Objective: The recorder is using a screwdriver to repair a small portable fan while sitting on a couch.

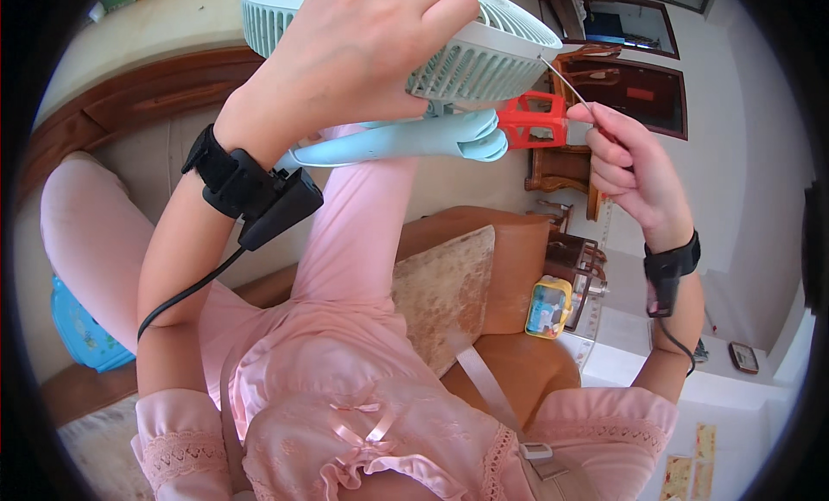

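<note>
A small fan [488, 65] with a white and mint-green slatted cage is held up in front of me at the top of the view. My left hand [358, 60] is closed over the cage, its thumb at the slatted side. Below the cage extends the fan's light-blue clip-like base [397, 143]. In my right hand [635, 168] is a screwdriver [567, 81]; its thin metal shaft slants up left and its tip meets the cage's right rim. Most of its red handle is hidden by my fingers. Whether a screw sits at the tip is too small to tell.
A red plastic stool [540, 125] shows beyond the fan, near carved wooden furniture [566, 168]. I sit on a brown sofa [518, 242] with a patterned cushion [445, 285]. A yellow-edged container [548, 307] stands at right. Something blue [86, 328] lies beside my left leg.
</note>
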